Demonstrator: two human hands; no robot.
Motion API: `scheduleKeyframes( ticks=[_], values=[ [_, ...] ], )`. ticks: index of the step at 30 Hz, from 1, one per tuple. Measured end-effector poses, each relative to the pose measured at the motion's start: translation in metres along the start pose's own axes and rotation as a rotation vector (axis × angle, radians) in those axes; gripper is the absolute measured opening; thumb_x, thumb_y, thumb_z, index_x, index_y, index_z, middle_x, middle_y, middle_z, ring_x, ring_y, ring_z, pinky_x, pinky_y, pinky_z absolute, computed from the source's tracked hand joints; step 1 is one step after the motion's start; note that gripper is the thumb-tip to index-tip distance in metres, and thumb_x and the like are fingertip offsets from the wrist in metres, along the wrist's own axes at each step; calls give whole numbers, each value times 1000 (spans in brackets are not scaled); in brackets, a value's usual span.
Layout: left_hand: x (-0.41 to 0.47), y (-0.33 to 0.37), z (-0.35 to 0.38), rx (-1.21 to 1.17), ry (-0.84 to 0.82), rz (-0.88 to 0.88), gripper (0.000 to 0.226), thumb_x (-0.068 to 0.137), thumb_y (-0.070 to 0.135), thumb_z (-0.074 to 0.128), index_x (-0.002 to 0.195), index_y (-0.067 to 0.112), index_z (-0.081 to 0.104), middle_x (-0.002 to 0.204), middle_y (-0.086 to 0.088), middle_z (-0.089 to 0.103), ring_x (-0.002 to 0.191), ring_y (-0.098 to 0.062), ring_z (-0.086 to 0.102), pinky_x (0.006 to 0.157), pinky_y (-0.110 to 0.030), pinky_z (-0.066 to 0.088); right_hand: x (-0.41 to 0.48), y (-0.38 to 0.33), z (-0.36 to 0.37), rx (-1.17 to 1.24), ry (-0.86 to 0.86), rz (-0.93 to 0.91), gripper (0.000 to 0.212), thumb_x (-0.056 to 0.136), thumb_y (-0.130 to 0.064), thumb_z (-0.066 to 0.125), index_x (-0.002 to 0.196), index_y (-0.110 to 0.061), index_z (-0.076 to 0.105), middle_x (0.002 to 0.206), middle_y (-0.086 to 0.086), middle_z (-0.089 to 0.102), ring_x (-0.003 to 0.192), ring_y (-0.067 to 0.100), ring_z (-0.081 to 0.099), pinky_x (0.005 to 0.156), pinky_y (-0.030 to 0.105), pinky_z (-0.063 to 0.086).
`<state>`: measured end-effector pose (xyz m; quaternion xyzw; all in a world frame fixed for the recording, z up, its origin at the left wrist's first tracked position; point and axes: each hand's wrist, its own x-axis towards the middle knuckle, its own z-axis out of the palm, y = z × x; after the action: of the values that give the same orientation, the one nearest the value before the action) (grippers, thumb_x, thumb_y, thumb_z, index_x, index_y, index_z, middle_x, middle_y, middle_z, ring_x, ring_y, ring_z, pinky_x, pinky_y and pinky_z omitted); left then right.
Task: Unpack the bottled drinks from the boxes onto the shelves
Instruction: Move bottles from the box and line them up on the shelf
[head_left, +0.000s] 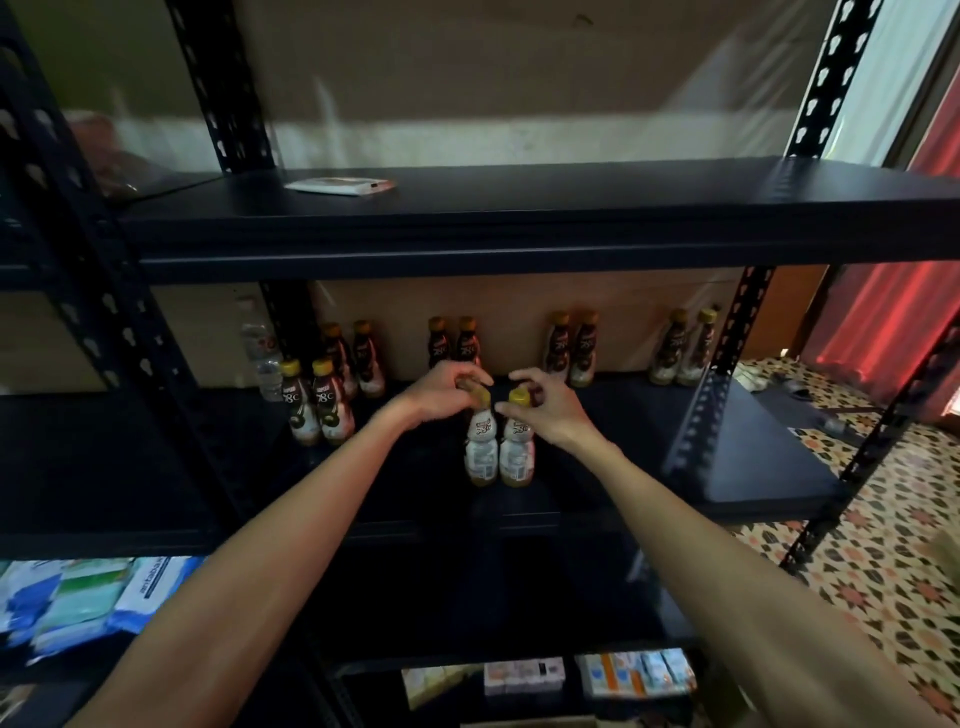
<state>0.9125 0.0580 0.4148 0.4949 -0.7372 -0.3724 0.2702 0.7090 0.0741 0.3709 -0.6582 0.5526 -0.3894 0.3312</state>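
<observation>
Left hand gripping left bottle, right hand pinching right bottle

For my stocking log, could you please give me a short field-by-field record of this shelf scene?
left grip: curled over the cap of the left centre bottle
right grip: pinches the cap of the right centre bottle
placement: both upright, side by side, front of the middle shelf
other pairs: five, standing on the same shelf
top shelf: one flat white packet
</observation>
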Motion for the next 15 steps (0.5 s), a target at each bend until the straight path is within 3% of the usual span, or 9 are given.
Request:
scheduleKeyframes(
  ticks=[3,6,10,12,14,15],
  values=[
    [6,11,-7,299,-94,23,28,89,3,68,114,17,72,113,-1,70,104,-11,64,93,-23,50,6,-15,-5,-189,-63,11,27,84,-21,82,107,-27,70,99,-3,66,93,14,64,74,21,47],
    [9,15,-4,447,-55,17,24,85,14,77,109,18,74,111,0,70,105,-15,64,95,-28,49,7,-19,-4,-249,-60,36,25,82,-14,83,101,-25,71,94,0,68,86,13,64,72,23,48],
    [7,18,1,521,24,-24,29,77,43,83,92,24,65,106,-2,65,94,-17,62,84,-34,53,5,-20,-2,-278,-41,50,28,82,-11,82,103,-26,70,106,8,68,89,16,67,69,22,52],
    [4,23,3,540,-12,-19,33,79,38,82,103,28,62,116,-1,63,103,-19,62,87,-35,52,5,-20,0,-280,-37,66,28,84,-9,79,103,-28,69,110,9,65,82,12,67,60,16,48],
    [4,29,2,594,-72,-9,42,84,19,78,123,23,63,124,1,60,112,-18,58,93,-33,50,5,-20,0,-264,-35,81,27,87,-5,76,102,-26,68,110,9,65,72,1,63,51,9,44],
    [4,31,1,619,-93,-5,40,85,12,74,123,22,65,125,-1,61,113,-19,59,95,-33,50,5,-20,1,-263,-31,85,27,87,-4,75,102,-25,67,110,8,65,71,-1,62,49,7,43]
  ],
)
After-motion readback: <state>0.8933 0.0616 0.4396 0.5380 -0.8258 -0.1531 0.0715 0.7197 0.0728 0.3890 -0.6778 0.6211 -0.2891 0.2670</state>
